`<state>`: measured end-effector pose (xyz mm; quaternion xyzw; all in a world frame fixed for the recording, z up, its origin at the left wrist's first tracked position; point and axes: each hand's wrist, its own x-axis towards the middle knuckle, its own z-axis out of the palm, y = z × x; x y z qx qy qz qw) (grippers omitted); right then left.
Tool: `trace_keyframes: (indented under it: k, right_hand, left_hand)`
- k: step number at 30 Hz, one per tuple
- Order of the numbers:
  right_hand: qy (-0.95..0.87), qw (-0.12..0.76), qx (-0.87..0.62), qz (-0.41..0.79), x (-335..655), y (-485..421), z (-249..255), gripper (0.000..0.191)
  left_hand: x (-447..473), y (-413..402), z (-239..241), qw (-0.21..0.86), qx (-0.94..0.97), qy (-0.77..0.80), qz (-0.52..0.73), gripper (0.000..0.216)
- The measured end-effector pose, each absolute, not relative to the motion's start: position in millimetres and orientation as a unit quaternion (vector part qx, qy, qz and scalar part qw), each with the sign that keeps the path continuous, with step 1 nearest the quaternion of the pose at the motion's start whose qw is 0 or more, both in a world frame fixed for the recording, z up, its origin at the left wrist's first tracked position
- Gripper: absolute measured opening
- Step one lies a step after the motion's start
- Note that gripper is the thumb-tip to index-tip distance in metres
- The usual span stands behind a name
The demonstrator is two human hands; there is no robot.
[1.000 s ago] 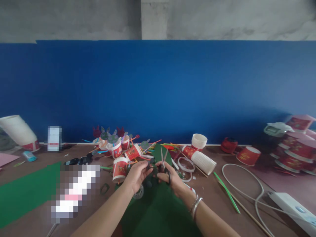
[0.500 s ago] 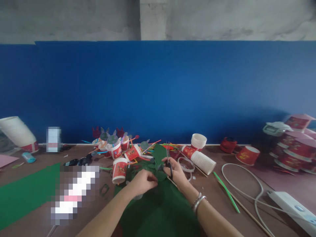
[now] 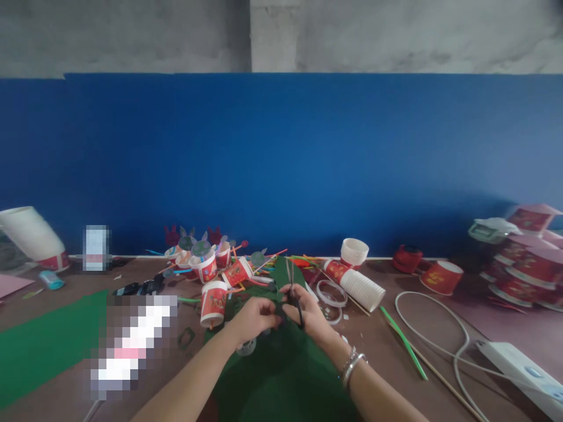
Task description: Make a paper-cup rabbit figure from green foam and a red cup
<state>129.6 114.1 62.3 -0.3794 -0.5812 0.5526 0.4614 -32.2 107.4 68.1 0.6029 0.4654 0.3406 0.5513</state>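
My right hand (image 3: 304, 312) is closed round the dark handles of a pair of scissors (image 3: 290, 272), whose slim metal blades point up and away from me. Just left of it, my left hand (image 3: 255, 321) is curled with fingertips pressed together. What it pinches is dark and merges with the green behind, so I cannot make it out. Both hands are close together above a large sheet of dark green paper (image 3: 285, 381). A clear round disc (image 3: 247, 347) lies under my left wrist. A red printed paper cup (image 3: 213, 303) stands left of the hands.
Decorated paper cups (image 3: 204, 268) crowd the back left. A stack of paper cups (image 3: 363, 289) lies to the right, beside a roll of clear tubing (image 3: 331, 294). Farther right are a white cable (image 3: 461, 328) and a power strip (image 3: 523, 375). Green paper (image 3: 53, 340) lies left.
My right hand with the scissors has shifted left, closer to my left hand, and the blades now lean slightly left. My left hand has moved up a little.
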Motion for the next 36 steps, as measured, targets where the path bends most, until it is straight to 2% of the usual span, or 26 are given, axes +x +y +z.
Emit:
trace_keyframes:
  k: [3,10,20,36]
  right_hand:
    - [-0.575,0.449,-0.399,0.556,128.3,113.6,63.2,0.031]
    - [-0.627,0.326,-0.394,0.587,121.7,104.4,65.8,0.029]
    - [-0.625,0.339,-0.381,0.591,116.0,103.0,58.0,0.038]
    - [-0.621,0.375,-0.374,0.577,111.8,100.1,61.1,0.03]
  left_hand:
    - [-35.4,112.1,66.4,0.564,0.541,0.461,0.421,0.022]
    - [-40.2,119.8,63.2,0.525,0.463,0.48,0.528,0.024]
    - [-33.7,114.9,62.9,0.553,0.445,0.459,0.535,0.023]
    - [-36.2,115.2,66.0,0.554,0.45,0.452,0.535,0.021]
